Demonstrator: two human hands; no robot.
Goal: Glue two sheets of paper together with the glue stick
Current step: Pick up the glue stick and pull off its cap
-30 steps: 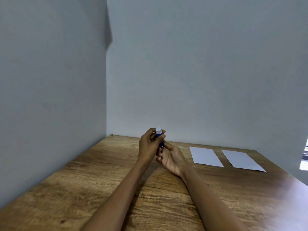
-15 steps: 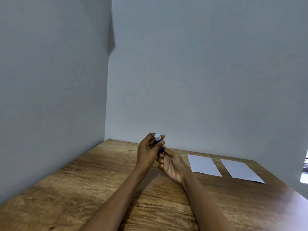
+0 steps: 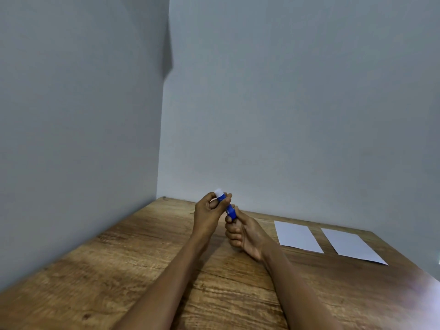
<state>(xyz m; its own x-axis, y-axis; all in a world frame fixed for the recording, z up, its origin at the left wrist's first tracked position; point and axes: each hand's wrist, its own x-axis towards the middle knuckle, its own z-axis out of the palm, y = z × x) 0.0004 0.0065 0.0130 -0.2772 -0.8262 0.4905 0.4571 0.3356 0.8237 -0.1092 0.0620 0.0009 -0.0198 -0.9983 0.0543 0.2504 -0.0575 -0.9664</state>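
Note:
A blue glue stick with a white cap end is held tilted above the wooden table, between both hands. My left hand pinches its upper part, just below the white end. My right hand grips the lower part from below, and its fingers hide the base. Two white sheets of paper lie flat side by side to the right: the nearer-left sheet and the right sheet. Neither hand touches them.
Grey walls meet in a corner behind the table, at its back left. The table's right edge runs diagonally past the right sheet. Bare wood lies to the left of and in front of my arms.
The view has tilted slightly, so hands and sheets sit lower in the picture. The hands have drawn a little apart along the glue stick, and more blue shows between them.

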